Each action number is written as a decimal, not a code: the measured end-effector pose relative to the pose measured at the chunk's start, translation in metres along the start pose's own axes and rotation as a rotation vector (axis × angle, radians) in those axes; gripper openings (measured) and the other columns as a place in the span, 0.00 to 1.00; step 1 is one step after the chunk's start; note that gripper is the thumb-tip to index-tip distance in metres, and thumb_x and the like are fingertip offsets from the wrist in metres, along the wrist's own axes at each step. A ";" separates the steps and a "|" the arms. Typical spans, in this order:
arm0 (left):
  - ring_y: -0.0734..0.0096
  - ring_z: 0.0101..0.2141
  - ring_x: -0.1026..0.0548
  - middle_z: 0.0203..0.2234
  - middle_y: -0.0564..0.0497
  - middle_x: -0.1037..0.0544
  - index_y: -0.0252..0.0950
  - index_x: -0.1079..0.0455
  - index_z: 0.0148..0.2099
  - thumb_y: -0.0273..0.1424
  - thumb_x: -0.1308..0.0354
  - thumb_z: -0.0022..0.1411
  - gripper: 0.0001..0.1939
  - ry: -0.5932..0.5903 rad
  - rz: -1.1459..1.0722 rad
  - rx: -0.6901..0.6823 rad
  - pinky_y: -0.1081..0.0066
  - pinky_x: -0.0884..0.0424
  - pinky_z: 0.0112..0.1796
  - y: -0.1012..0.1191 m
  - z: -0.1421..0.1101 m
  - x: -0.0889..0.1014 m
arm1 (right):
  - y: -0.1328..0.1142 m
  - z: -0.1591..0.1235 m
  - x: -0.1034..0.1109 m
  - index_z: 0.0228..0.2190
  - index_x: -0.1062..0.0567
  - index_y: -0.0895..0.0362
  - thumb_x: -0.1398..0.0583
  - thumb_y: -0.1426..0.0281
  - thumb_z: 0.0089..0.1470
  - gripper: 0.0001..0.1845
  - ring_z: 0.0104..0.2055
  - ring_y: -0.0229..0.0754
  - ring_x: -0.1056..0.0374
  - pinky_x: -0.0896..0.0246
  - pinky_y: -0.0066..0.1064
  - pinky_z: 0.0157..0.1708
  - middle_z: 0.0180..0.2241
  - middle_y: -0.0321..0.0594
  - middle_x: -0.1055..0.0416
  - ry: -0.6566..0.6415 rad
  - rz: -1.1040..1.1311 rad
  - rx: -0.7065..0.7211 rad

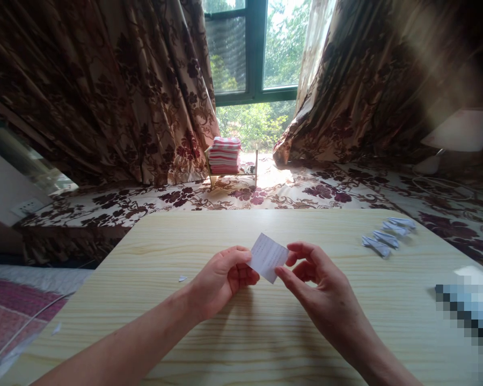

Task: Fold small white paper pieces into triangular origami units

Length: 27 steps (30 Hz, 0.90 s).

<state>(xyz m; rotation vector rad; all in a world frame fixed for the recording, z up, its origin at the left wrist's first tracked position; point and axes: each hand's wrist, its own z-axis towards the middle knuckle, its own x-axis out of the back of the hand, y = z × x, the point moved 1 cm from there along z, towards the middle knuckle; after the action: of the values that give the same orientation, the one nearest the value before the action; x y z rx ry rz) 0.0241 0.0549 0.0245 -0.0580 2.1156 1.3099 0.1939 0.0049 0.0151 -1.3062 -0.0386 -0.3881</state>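
Above the wooden table (265, 332), the left hand (221, 279) and right hand (314, 284) pinch a small paper slip (269, 256) by its opposite edges. It looks very light, thin and easily creased, so holding the edges seems best.

The left hand (221, 279) is covering one corner of the slip of paper (268, 257), and its faint print is too small to read. A blurred, blocky patch (473, 313) is hiding whatever lies at the table's (241, 343) right edge. Both forearms are running out of the bottom of the frame. The folded paper pieces (386, 236) are too small to tell their shape. The picture's edges are cutting off the curtains (104, 80).
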 end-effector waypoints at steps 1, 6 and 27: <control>0.78 0.25 0.29 0.25 0.50 0.26 0.30 0.29 0.32 0.27 0.40 0.54 0.05 -0.005 -0.002 -0.004 0.76 0.32 0.30 0.000 0.000 0.000 | 0.000 0.000 0.000 0.41 0.34 0.54 0.38 0.62 0.50 0.18 0.23 0.34 0.35 0.37 0.28 0.22 0.31 0.34 0.34 0.000 0.008 -0.007; 0.78 0.24 0.29 0.25 0.50 0.26 0.29 0.29 0.32 0.28 0.40 0.54 0.05 -0.017 -0.004 -0.023 0.76 0.32 0.30 0.000 0.001 0.000 | -0.001 0.000 0.000 0.41 0.34 0.55 0.38 0.61 0.50 0.18 0.22 0.33 0.36 0.37 0.27 0.22 0.31 0.34 0.34 -0.001 0.041 -0.012; 0.77 0.25 0.30 0.23 0.51 0.27 0.32 0.33 0.28 0.31 0.36 0.50 0.10 0.020 0.074 -0.078 0.76 0.33 0.30 0.004 -0.006 -0.008 | -0.006 0.007 0.001 0.29 0.31 0.57 0.34 0.56 0.42 0.19 0.22 0.35 0.39 0.45 0.26 0.20 0.24 0.35 0.33 -0.073 0.263 -0.233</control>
<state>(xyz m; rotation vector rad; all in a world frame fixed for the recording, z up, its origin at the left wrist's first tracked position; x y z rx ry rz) 0.0265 0.0497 0.0333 -0.0264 2.1007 1.4405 0.1945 0.0097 0.0226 -1.5330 0.1191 -0.1222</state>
